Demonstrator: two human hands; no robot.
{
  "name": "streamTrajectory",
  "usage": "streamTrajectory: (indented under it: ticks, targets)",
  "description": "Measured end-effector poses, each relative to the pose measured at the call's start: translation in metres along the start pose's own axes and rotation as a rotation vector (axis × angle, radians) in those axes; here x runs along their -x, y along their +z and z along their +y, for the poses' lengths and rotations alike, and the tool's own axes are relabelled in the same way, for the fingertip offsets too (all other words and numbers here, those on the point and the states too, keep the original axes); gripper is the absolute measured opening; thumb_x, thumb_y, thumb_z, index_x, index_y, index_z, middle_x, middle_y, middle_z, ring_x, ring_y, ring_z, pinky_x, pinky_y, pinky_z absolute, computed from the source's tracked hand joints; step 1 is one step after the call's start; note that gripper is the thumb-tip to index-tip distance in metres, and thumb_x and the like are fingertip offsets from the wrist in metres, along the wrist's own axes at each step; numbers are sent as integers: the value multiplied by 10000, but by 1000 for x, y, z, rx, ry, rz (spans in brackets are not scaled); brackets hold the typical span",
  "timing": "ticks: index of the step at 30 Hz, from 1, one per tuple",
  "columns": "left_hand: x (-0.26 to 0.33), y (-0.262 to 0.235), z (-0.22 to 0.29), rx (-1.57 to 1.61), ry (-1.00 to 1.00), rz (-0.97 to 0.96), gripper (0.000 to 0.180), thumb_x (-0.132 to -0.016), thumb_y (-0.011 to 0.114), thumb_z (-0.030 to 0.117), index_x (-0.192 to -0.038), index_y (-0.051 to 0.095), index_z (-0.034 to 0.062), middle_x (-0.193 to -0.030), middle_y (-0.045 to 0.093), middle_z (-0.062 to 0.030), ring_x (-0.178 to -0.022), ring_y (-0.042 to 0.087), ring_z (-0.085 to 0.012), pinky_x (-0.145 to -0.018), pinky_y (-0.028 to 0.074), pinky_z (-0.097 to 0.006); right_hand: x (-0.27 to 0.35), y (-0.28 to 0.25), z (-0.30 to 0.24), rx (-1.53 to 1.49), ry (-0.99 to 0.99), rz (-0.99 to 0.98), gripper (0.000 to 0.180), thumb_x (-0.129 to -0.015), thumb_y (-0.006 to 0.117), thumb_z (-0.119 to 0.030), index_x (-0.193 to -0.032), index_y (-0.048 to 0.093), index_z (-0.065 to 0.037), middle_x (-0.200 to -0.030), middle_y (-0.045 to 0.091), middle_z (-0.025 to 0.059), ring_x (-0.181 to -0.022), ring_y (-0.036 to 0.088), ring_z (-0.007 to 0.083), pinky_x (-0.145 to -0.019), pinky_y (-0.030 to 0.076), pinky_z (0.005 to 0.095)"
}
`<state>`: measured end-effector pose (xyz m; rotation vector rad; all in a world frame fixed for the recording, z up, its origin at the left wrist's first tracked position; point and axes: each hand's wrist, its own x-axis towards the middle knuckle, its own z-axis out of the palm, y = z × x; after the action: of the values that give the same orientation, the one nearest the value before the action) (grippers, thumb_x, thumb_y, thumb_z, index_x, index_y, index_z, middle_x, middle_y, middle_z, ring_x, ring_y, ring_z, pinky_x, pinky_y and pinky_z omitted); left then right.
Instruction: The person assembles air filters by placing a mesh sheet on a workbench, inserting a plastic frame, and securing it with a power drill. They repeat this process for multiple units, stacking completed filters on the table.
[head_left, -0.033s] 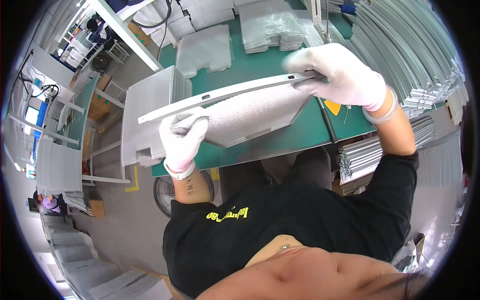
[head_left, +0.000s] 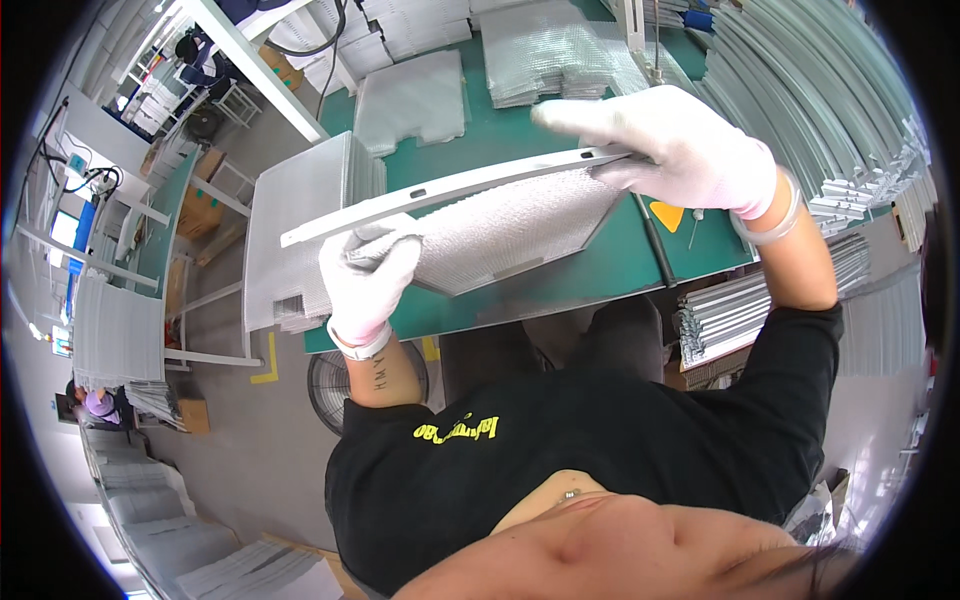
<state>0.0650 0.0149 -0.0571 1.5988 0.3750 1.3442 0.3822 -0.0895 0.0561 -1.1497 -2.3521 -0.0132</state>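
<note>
Both my hands wear white gloves. My left hand [head_left: 368,280] grips the near left corner of a silver mesh panel [head_left: 510,225] held above the green table [head_left: 560,280]. A long pale metal frame strip [head_left: 450,190] runs along the panel's far edge. My right hand [head_left: 680,150] clasps the right end of that strip and panel, fingers stretched along the top. The panel is tilted, its left end lower than its right end.
Stacks of mesh sheets [head_left: 410,95] and more [head_left: 560,50] lie farther back on the table. A pile of finished panels [head_left: 300,230] stands at its left end. Bundles of metal strips [head_left: 830,120] fill the right. A yellow tool [head_left: 668,213] lies by my right wrist. A fan [head_left: 340,385] sits on the floor.
Nothing has visibly changed; both hands keep the same hold on the panel and strip.
</note>
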Motion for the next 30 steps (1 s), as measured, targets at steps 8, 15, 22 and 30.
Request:
streamTrajectory:
  ticks: [8, 15, 22, 30]
  targets:
    - [-3, 19, 0, 8, 165, 40, 190, -816, 790, 37, -945, 655, 1, -865, 649, -44, -745, 589, -86, -672, 473, -218, -38, 8, -16, -23, -132, -189, 464, -819, 634, -13, -1274, 626, -103, -937, 601, 152, -876, 611, 375, -807, 509, 437]
    - [5, 30, -22, 5, 457, 450, 738, -693, 835, -106, -1294, 459, 99, -1120, 591, -80, -900, 600, -110, -750, 501, -215, -56, 26, -20, -59, -176, -156, 409, -817, 663, -24, -1223, 667, -72, -934, 650, 159, -890, 634, 370, -804, 519, 421]
    - [-6, 39, -41, -149, 603, 581, 564, -708, 883, -28, -1180, 581, 38, -1077, 699, -105, -751, 534, -57, -670, 463, -174, -60, 36, -8, -109, -208, -62, 434, -784, 679, 29, -1211, 691, -44, -812, 586, 125, -758, 604, 315, -713, 502, 403]
    - [1, 29, -59, -297, 535, 601, 393, -853, 732, -48, -1231, 626, -62, -1114, 699, -141, -989, 665, -179, -879, 525, -290, -66, 28, -15, -76, -102, -173, 482, -797, 630, 12, -1271, 657, -68, -921, 627, 181, -877, 621, 380, -815, 510, 425]
